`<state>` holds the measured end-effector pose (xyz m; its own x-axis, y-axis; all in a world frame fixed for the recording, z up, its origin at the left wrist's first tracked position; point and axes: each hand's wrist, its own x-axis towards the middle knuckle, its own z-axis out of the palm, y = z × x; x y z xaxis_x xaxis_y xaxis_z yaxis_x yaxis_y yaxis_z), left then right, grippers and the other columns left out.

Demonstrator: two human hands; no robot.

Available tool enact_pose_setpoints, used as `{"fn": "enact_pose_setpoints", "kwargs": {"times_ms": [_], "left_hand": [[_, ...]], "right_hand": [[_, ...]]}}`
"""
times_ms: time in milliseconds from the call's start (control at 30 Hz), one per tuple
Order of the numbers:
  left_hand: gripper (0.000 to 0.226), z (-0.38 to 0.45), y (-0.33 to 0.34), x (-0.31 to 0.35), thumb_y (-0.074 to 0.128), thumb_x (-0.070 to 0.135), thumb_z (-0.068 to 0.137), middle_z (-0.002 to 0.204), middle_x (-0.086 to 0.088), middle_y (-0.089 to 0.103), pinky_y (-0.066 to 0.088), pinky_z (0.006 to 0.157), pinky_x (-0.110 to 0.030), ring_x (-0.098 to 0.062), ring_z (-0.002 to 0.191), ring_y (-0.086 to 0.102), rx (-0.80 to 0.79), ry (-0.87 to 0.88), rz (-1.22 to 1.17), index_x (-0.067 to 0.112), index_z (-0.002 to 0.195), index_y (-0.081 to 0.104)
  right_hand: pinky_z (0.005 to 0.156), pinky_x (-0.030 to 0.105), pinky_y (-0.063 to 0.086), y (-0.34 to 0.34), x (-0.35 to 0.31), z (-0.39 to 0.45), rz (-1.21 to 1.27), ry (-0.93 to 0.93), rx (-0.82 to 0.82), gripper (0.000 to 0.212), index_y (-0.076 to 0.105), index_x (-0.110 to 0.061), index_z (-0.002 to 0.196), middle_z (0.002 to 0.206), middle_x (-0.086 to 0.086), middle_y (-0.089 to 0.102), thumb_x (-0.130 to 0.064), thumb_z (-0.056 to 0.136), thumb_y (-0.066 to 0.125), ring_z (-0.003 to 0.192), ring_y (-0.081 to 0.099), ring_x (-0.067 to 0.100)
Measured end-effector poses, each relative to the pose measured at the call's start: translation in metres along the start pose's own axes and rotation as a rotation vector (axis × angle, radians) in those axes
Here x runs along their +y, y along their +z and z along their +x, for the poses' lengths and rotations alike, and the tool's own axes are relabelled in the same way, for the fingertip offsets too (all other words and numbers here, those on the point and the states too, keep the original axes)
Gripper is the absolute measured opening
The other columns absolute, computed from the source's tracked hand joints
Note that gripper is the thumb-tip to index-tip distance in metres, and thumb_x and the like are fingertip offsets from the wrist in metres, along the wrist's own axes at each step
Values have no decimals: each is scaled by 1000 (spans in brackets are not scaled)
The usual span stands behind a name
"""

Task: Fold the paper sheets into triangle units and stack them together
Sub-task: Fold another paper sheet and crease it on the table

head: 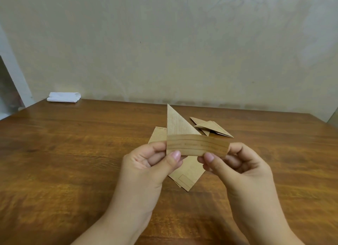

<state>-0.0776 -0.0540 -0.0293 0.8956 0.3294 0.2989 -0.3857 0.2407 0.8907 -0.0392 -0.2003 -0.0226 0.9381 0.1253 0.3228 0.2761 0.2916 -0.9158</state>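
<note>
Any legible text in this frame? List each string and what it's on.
Nothing fully legible.
Flat sheet on the table: handwriting at its far left corner, possibly "Colle...", not certain.
Folded strip pinched by the left hand and right hand: rows of print, too blurred.
Upright triangular flap: faint lines, unreadable.

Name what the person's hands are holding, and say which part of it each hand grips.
A partly folded brown paper sheet: the left hand pinches the strip's left end, the right hand its right end, thumbs in front.
</note>
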Motion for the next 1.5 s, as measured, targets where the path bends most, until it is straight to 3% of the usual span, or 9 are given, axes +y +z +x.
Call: {"fn": "enact_pose_setpoints", "kwargs": {"times_ms": [133, 267, 467, 567, 700, 900, 1067, 1267, 1500], "left_hand": [[51, 1, 1, -1, 70, 14, 70, 97, -9, 75, 56, 69, -19, -21, 91, 73, 35, -130, -88, 30, 118, 59], [34, 2, 0, -4, 64, 9, 80, 96, -7, 76, 57, 66, -20, -20, 89, 73, 57, -241, -102, 15, 113, 65], [23, 0, -2, -10, 62, 4, 86, 93, -7, 76, 58, 67, -21, -21, 87, 73, 35, -287, -10, 9, 108, 67], [19, -1, 1, -11, 64, 3, 84, 90, -10, 76, 58, 64, -21, -22, 84, 74, 12, -322, -15, 8, 102, 68], [16, -1, 1, -12, 68, 9, 74, 86, -10, 76, 58, 61, -22, -23, 80, 74, -5, -323, -37, 21, 74, 79], [28, 0, 0, -11, 69, 11, 65, 88, -15, 75, 59, 60, -24, -26, 80, 74, -13, -369, -97, 3, 92, 68], [14, 0, 1, -11, 69, 8, 79, 85, -11, 76, 59, 62, -24, -24, 78, 74, -19, -331, 15, 9, 92, 67], [30, 0, 1, -9, 71, 21, 70, 72, -10, 75, 54, 54, -17, -20, 66, 73, -58, -234, 176, 5, 95, 66], [35, 1, 0, -11, 69, 23, 67, 73, -13, 74, 55, 54, -20, -21, 66, 73, -66, -297, 137, 3, 94, 59]], "right_hand": [[61, 20, 55, -1, 3, 3, 100, 122, 14, 39, 58, -11, 92, 79, 16, 74, -13, 57, 76, 70, 73, 20], [59, 18, 56, -4, 6, 4, 192, 281, -4, 43, 63, -1, 105, 84, 17, 75, -8, 63, 70, 70, 73, 17], [50, 18, 51, -7, 4, 4, -164, 260, -75, 12, 76, -17, 84, 77, 6, 75, -19, 72, 75, 63, 68, 11], [49, 22, 47, -8, 4, 4, -262, 212, -78, 24, 77, -21, 79, 67, 9, 71, -40, 66, 73, 54, 59, 14], [52, 26, 48, -9, 6, 5, -267, 195, -69, 30, 76, -23, 79, 58, 8, 67, -47, 62, 71, 50, 58, 12], [48, 17, 48, -9, 7, 5, -214, 187, -65, 22, 77, -22, 76, 57, 5, 67, -40, 65, 71, 48, 59, 8], [46, 17, 48, -10, 6, 4, -253, 183, -39, 25, 75, -15, 70, 55, 7, 67, -39, 63, 73, 46, 59, 9], [45, 17, 46, -8, 5, 4, -271, 185, -47, 20, 75, -27, 73, 51, 6, 65, -43, 62, 72, 44, 56, 7], [44, 16, 46, -10, 6, 5, -182, 279, -53, 22, 76, -14, 71, 55, 7, 67, -35, 62, 75, 44, 57, 7]]}}
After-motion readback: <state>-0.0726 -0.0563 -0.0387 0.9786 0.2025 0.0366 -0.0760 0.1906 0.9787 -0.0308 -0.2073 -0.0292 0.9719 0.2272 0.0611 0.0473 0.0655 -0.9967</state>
